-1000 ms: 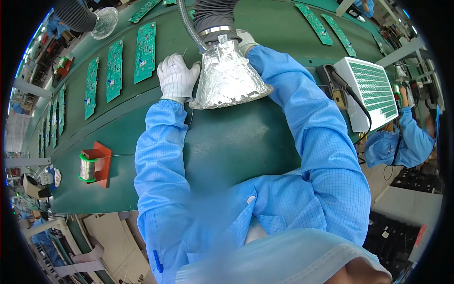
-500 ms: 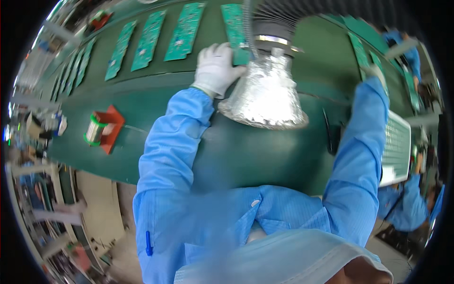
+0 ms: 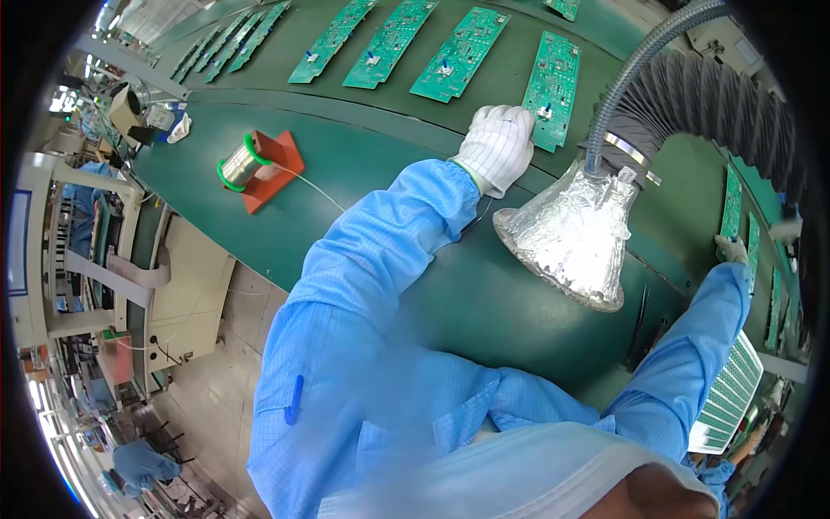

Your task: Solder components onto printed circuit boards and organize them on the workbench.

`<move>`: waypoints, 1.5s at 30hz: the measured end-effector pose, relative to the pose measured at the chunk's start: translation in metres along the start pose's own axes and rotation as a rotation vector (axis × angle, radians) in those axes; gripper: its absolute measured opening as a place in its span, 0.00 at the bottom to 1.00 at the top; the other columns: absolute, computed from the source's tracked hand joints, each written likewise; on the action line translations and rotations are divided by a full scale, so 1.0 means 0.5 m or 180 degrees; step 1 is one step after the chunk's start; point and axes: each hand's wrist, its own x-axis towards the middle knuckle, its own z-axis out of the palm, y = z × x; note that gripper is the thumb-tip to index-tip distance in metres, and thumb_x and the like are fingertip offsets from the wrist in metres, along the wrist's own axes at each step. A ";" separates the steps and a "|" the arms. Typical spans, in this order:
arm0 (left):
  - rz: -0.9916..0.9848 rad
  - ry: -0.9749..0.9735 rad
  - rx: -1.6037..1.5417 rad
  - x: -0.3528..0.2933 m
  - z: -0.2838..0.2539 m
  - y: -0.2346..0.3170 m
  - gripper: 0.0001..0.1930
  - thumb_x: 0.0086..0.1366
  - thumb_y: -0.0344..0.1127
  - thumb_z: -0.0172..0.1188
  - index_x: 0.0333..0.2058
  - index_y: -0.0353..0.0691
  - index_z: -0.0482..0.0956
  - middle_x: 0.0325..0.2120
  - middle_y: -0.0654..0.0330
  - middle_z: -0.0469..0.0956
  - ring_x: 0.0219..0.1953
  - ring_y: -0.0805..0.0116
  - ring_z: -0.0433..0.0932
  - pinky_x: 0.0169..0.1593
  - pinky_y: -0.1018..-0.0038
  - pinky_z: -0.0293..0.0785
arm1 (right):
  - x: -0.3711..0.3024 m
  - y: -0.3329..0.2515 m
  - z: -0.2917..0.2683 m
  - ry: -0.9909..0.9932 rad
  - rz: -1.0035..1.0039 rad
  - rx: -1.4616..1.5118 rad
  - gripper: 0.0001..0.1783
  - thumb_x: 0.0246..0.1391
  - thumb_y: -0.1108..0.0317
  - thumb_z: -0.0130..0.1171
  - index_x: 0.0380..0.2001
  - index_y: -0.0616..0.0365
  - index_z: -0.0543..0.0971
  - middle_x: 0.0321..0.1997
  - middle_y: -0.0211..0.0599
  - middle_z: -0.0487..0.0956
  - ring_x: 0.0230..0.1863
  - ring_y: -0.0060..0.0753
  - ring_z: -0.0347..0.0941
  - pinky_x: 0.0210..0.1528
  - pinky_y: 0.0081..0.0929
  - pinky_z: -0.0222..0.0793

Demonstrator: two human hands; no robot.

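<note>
My left hand (image 3: 499, 149), in a white striped glove, is curled into a fist just left of the lower end of a green circuit board (image 3: 553, 91). Below the fist shows a thin dark strand; what the fingers hold, if anything, is hidden. Far to the right, my gloved right hand (image 3: 733, 249) closes on the near end of another circuit board (image 3: 732, 203). Between my arms hangs a foil-wrapped fume hood (image 3: 571, 238) on a black ribbed hose (image 3: 692, 104).
Several circuit boards (image 3: 462, 56) lie in a row along the green bench (image 3: 415, 298). A solder spool (image 3: 244, 164) on a red stand sits at left, its wire running behind my left sleeve. A white slotted tray (image 3: 726, 398) is at right, near a dark slim tool (image 3: 638, 320).
The view has swung, so the bench appears shifted. My left hand, earlier with its thumb stretched toward the board's end, is now curled beside it. My right hand stays by the boards at right.
</note>
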 end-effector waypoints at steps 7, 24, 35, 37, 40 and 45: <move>-0.0131 -0.0169 -0.0439 0.075 0.032 0.054 0.09 0.54 0.36 0.59 0.26 0.36 0.81 0.29 0.44 0.81 0.36 0.44 0.82 0.43 0.53 0.78 | -0.176 -0.109 -0.083 0.0141 -0.2075 -0.0463 0.30 0.52 0.61 0.70 0.56 0.62 0.75 0.48 0.32 0.80 0.47 0.33 0.74 0.51 0.34 0.71; 0.0483 0.0356 -0.0164 0.038 0.078 -0.004 0.11 0.59 0.39 0.62 0.32 0.38 0.75 0.30 0.49 0.80 0.37 0.45 0.79 0.43 0.53 0.73 | -0.620 -0.566 0.169 0.0277 -0.1625 -0.1617 0.45 0.51 0.30 0.57 0.63 0.49 0.72 0.58 0.54 0.78 0.58 0.53 0.76 0.58 0.44 0.71; -0.0010 0.0379 -0.0921 0.046 0.119 -0.035 0.18 0.58 0.40 0.67 0.42 0.36 0.77 0.33 0.49 0.80 0.40 0.46 0.79 0.45 0.58 0.74 | -0.325 -0.118 -0.235 0.2251 -0.0519 -0.2028 0.25 0.48 0.50 0.67 0.45 0.54 0.85 0.46 0.49 0.85 0.51 0.52 0.80 0.54 0.45 0.76; -0.0166 0.0134 -0.0714 0.052 0.114 -0.025 0.26 0.56 0.38 0.67 0.52 0.35 0.76 0.41 0.46 0.80 0.45 0.47 0.80 0.50 0.58 0.75 | -0.320 -0.095 -0.244 0.2389 -0.0086 -0.2055 0.21 0.51 0.51 0.65 0.43 0.53 0.86 0.45 0.49 0.85 0.50 0.52 0.81 0.53 0.44 0.76; -0.0368 0.0357 -0.1589 0.035 0.090 -0.003 0.27 0.57 0.38 0.66 0.54 0.34 0.73 0.43 0.45 0.79 0.46 0.47 0.79 0.50 0.58 0.75 | -0.389 -0.083 -0.234 0.2603 0.0494 -0.2068 0.17 0.54 0.54 0.62 0.40 0.53 0.87 0.43 0.49 0.85 0.49 0.53 0.81 0.52 0.42 0.77; 0.0382 0.0166 -0.1291 0.012 0.142 -0.098 0.31 0.56 0.40 0.68 0.55 0.31 0.70 0.45 0.47 0.78 0.47 0.54 0.79 0.52 0.60 0.75 | -0.531 -0.010 -0.291 0.2715 0.1021 -0.2066 0.16 0.56 0.55 0.60 0.39 0.54 0.86 0.43 0.49 0.85 0.48 0.52 0.82 0.51 0.42 0.77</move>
